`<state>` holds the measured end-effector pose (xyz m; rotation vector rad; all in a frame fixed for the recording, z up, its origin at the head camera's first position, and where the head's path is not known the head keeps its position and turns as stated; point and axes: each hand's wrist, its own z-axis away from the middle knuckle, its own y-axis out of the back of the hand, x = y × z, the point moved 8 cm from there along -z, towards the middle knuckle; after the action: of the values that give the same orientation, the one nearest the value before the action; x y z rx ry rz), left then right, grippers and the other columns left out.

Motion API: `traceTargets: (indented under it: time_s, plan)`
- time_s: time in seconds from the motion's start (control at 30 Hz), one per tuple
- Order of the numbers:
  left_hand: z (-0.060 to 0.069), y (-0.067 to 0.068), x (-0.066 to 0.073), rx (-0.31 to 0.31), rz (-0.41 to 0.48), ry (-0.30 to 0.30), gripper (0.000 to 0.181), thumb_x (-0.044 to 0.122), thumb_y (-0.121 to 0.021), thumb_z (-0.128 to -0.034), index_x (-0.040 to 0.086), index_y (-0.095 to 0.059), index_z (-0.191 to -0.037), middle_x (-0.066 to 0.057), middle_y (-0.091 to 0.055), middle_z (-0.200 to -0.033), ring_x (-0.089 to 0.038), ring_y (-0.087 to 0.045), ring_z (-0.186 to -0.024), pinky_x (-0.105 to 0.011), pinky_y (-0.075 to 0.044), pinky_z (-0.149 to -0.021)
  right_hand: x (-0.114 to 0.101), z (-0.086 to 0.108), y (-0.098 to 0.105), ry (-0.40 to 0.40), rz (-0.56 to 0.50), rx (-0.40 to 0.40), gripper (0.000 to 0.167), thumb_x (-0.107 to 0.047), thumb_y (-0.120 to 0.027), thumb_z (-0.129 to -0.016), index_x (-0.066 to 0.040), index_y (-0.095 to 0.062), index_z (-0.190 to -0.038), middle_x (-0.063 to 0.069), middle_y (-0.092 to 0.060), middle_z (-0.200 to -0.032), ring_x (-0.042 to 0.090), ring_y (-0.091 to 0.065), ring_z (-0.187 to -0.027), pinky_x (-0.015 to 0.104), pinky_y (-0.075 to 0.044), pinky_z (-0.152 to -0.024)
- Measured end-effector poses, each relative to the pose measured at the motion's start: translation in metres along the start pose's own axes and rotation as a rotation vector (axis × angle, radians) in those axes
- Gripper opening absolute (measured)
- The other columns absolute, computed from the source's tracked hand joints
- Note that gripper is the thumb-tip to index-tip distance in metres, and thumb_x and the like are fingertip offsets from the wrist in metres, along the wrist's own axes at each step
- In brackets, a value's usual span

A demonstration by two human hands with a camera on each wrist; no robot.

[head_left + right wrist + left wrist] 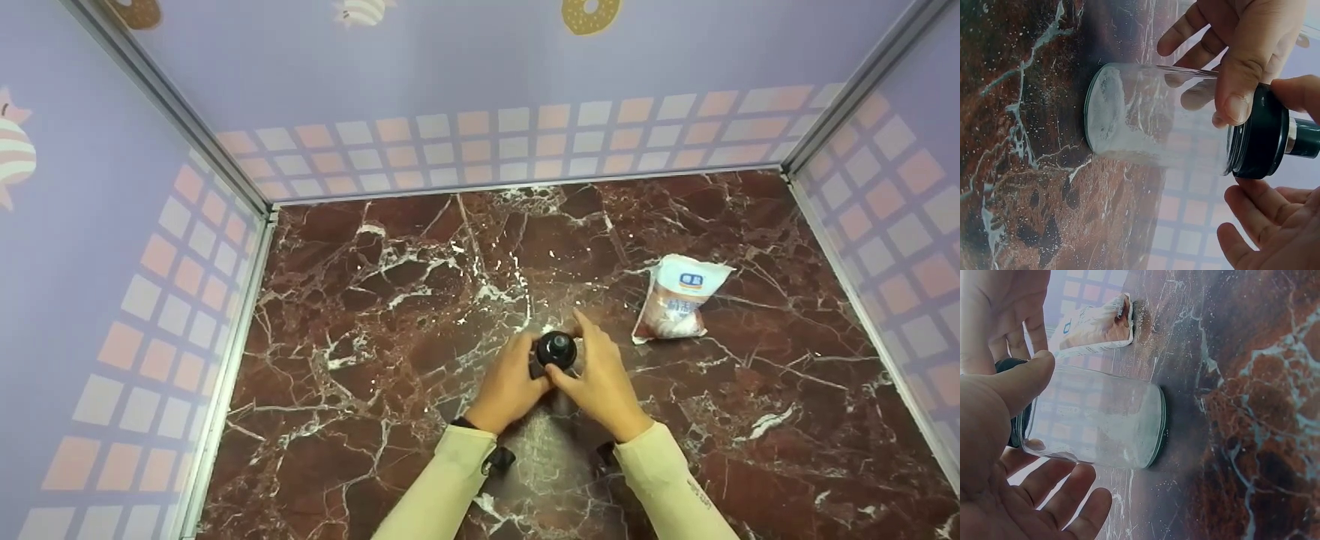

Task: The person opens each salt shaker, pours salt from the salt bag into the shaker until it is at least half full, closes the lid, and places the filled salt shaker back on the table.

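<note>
A clear glass jar [1098, 413] stands upright on the marble-patterned surface, a little white grainy stuff [1107, 109] lying in its bottom. On its mouth sits a black lid [555, 352] with a knob [1304, 138] and a silver collar. My left hand [508, 384] grips the upper jar, its thumb [1030, 379] against the glass just under the lid. From the other side my right hand [604, 381] holds the lid between its thumb and fingers, as the right wrist view shows. Seen from the head, the hands hide most of the glass.
To the right of the hands lies a white and reddish-brown plastic packet [681, 298] with blue print; its torn end shows in the left wrist view. White grains are scattered over the dark red marbled surface [337, 450]. Lilac panels [480, 75] wall in the back and both sides.
</note>
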<state>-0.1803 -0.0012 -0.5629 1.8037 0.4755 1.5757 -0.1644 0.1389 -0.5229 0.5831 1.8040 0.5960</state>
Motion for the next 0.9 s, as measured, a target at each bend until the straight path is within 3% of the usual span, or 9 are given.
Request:
traceTargets:
  time_s: [0.17,0.3,0.5,0.63,0.9]
  plan:
    - [0.0003,0.0004,-0.0005,0.008,0.004,-0.006,0.059,0.015,-0.083,-0.0814,0.012,-0.056,-0.134,-0.008,-0.062,-0.129,-0.03,-0.064,-0.117,-0.047,-0.052,-0.102,-0.0019,-0.0007,-0.0021,0.031,-0.026,-0.018,0.093,-0.01,-0.085,-0.078,0.006,-0.035,-0.154,0.022,-0.062,-0.131,0.043,-0.055,-0.124,0.056,-0.036,-0.114]
    - [0.0002,0.0012,0.0008,0.016,-0.01,-0.027,0.06,0.014,-0.083,-0.0808,0.011,-0.056,-0.134,-0.009,-0.062,-0.128,-0.03,-0.064,-0.117,-0.047,-0.052,-0.102,-0.0027,-0.0007,-0.0011,0.034,0.014,0.016,0.097,-0.018,-0.088,-0.076,0.006,-0.036,-0.154,0.023,-0.063,-0.127,0.04,-0.057,-0.119,0.055,-0.039,-0.112]
    - [-0.0008,0.0025,0.0022,0.022,-0.004,-0.02,0.061,0.014,-0.083,-0.0794,0.01,-0.056,-0.134,-0.009,-0.063,-0.129,-0.031,-0.064,-0.119,-0.048,-0.052,-0.102,0.0013,-0.0005,-0.0005,-0.027,0.063,0.036,0.102,-0.031,-0.092,-0.077,0.006,-0.036,-0.154,0.02,-0.063,-0.114,0.038,-0.059,-0.107,0.056,-0.04,-0.108]
    - [-0.001,0.0025,0.0033,0.03,0.005,-0.029,0.059,0.013,-0.082,-0.0797,0.011,-0.056,-0.132,-0.009,-0.063,-0.128,-0.031,-0.064,-0.117,-0.048,-0.052,-0.101,0.0018,-0.0006,-0.0009,-0.029,0.039,0.028,0.098,-0.026,-0.091,-0.078,0.006,-0.037,-0.154,0.022,-0.063,-0.117,0.041,-0.059,-0.109,0.056,-0.041,-0.108]
    - [-0.0013,0.0017,0.0007,0.042,0.018,-0.039,0.055,0.012,-0.081,-0.0776,0.012,-0.058,-0.128,-0.008,-0.063,-0.122,-0.028,-0.064,-0.112,-0.045,-0.053,-0.099,-0.0018,-0.0008,-0.0033,0.042,0.01,0.01,0.095,-0.013,-0.086,-0.077,0.007,-0.035,-0.154,0.024,-0.063,-0.126,0.045,-0.058,-0.119,0.058,-0.039,-0.111]
